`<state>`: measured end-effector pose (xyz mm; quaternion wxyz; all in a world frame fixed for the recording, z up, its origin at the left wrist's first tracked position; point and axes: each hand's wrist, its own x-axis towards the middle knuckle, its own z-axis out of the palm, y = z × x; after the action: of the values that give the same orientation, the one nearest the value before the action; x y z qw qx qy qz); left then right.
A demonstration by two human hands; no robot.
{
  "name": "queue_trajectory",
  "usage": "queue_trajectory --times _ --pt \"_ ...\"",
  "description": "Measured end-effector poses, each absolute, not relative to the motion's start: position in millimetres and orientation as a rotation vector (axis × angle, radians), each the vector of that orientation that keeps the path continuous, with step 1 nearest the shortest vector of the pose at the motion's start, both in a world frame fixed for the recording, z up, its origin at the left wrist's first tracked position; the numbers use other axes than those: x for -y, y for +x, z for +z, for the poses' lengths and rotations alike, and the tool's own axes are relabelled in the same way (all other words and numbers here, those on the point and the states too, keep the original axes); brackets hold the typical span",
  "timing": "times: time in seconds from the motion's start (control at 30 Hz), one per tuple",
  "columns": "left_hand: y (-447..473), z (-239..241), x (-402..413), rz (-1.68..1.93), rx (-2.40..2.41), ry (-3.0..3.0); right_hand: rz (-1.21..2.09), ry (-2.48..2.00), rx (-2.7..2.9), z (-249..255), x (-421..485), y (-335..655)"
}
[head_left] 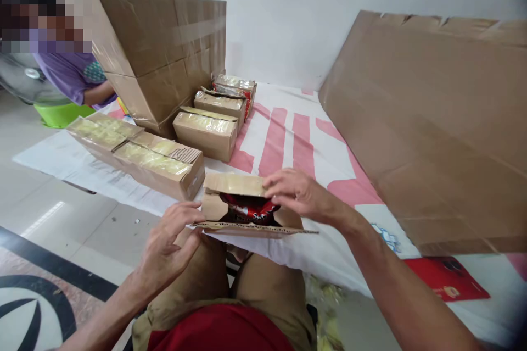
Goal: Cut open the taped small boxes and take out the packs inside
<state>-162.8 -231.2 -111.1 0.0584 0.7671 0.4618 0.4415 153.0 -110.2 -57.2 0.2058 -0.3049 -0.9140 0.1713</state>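
Observation:
A small brown cardboard box (230, 186) sits open in front of my knees, with a red packet (251, 208) showing inside. My left hand (171, 246) pinches the box's near flap (247, 228) at its left end. My right hand (298, 191) rests on the box's top right, fingers curled over the upper flap and the packet. Both hands grip the box.
Several taped small boxes (206, 131) lie in rows on a white and red sheet (288, 137). A long taped box (140, 156) lies at left. A big tilted carton (164, 49) stands behind, flattened cardboard (436, 131) leans at right. Another person (78, 73) sits far left beside a green basin (61, 113).

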Motion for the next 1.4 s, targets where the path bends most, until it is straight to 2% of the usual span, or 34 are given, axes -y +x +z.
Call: queue_trajectory --times 0.13,0.33,0.63,0.77,0.87,1.0,1.17,1.27,1.4 --pt "-163.2 -119.2 235.2 1.35 -1.353 2.259 0.332 -0.811 2.661 -70.1 125.7 158.1" --pt "-161.7 -117.2 230.0 1.317 -1.382 2.241 0.292 -0.857 2.455 -74.5 130.0 159.1" --pt "-170.9 -98.4 217.9 1.183 -1.3 2.401 0.34 -1.228 2.073 -65.9 89.8 143.1" --pt "-189.1 -90.4 213.4 1.046 -1.168 2.283 0.084 -1.421 2.223 -72.5 70.7 137.4" --pt "-196.7 -74.4 200.2 0.923 -1.232 2.154 -0.097 -1.399 2.363 -75.4 68.1 134.0" --pt "-180.5 -44.6 165.4 0.836 -1.353 2.036 -0.021 -1.213 2.583 -63.7 84.3 130.2" --pt "-134.7 -28.6 124.4 0.478 -1.018 2.242 0.313 -0.962 2.963 -46.2 107.7 122.6" --pt "-120.6 -33.8 125.3 0.269 -0.852 2.445 0.256 -1.049 3.089 -52.9 115.2 115.4" --pt "-133.0 -40.3 153.4 0.354 -1.024 2.718 0.122 -1.193 3.115 -73.3 120.1 111.4"
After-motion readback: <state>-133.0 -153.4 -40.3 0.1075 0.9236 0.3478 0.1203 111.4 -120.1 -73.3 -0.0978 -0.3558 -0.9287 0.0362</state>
